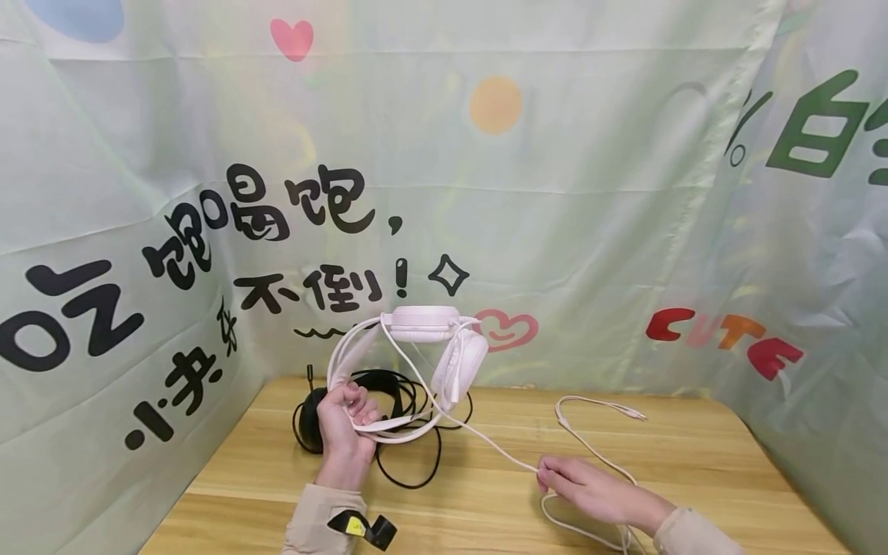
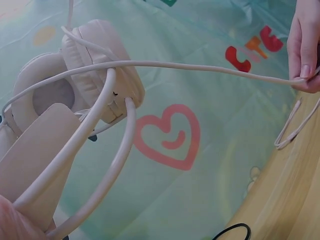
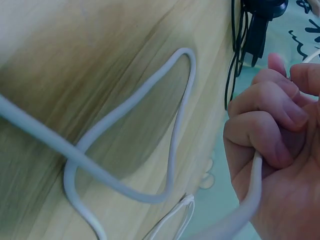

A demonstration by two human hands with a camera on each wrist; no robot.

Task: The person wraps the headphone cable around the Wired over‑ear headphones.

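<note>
White over-ear headphones (image 1: 425, 324) are held up above the table by my left hand (image 1: 344, 428), whose fingers curl round the headband. Both ear cups, one of them marked by the cushion (image 2: 92, 55) in the left wrist view, point away from that hand. A white cable (image 1: 496, 447) runs taut from the headphones to my right hand (image 1: 590, 486). In the right wrist view the right hand (image 3: 272, 120) has its fingers curled round the cable, and the cable's tail leaves below them.
A black headset (image 1: 315, 416) with a microphone boom and looped black cable lies at the back left of the wooden table (image 1: 486, 516). The white cable's loose end (image 1: 603, 401) with its plug lies at the right. A printed curtain (image 1: 555, 231) encloses the table's back and sides.
</note>
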